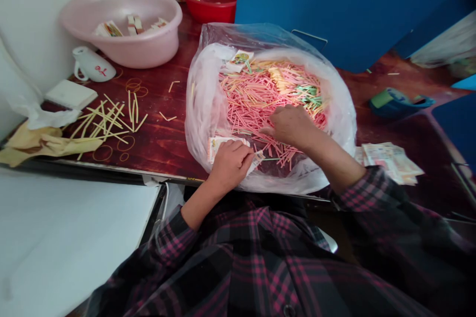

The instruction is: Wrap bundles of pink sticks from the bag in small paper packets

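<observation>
A clear plastic bag (pixel 208 84), its rim rolled outward, holds a heap of thin coloured sticks (pixel 249 99), mostly pink with some yellow and green. At the bag's near left edge, my left hand (pixel 231 164) is closed over a small white printed packet (pixel 219 146), whose printed ends show on both sides of the fingers. My right hand (pixel 293 126) reaches into the heap from the right, fingers curled down and thumb to the left; whatever lies under its fingertips is hidden. Another printed packet (pixel 240 61) rests on the sticks at the back of the bag.
To the left are a pink basin (pixel 122 54) with several packets, a white mug (pixel 94 67) lying on its side, loose yellow sticks (pixel 100 121) and rubber bands. A red basin (pixel 211 7) stands behind. Printed wrappers (pixel 388 161) and a blue container (pixel 399 101) are at right.
</observation>
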`<state>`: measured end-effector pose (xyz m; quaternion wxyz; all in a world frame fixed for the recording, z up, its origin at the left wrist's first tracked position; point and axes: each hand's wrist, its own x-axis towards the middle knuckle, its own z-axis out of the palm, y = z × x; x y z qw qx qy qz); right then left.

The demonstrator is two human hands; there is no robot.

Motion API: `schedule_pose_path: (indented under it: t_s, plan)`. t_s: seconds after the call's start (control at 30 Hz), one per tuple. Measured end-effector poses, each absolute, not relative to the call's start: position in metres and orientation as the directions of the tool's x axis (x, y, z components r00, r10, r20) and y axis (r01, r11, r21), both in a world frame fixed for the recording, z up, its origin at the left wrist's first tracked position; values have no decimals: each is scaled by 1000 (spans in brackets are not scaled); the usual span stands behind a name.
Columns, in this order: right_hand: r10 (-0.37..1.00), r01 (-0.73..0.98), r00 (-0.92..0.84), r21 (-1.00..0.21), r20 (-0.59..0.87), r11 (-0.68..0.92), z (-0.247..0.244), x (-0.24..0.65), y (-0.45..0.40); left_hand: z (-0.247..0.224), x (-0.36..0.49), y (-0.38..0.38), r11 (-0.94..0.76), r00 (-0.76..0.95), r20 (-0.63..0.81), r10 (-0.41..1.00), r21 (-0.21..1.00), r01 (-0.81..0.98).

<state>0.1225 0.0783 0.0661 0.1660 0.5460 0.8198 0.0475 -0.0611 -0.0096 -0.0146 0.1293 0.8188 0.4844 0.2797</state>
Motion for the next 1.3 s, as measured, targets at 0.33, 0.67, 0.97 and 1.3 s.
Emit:
schedule_pose_path:
  t_s: [0.33,0.67,0.97,1.3]
  plan:
    - [887,872,-388,211,-251,441,58,111,83,-13,-60,-9,-515,386,348,854,465,720]
    - [925,925,-280,184,-258,332,49,121,67,-14,-60,-10,-507,385,339,859,452,734]
    - [882,898,-402,83,-244,432,46,150,67,-13,-60,-10,-516,388,349,853,450,729]
    - [936,941,-279,135,-216,311,42,119,73,-14,-61,-9,-515,391,345,853,443,734]
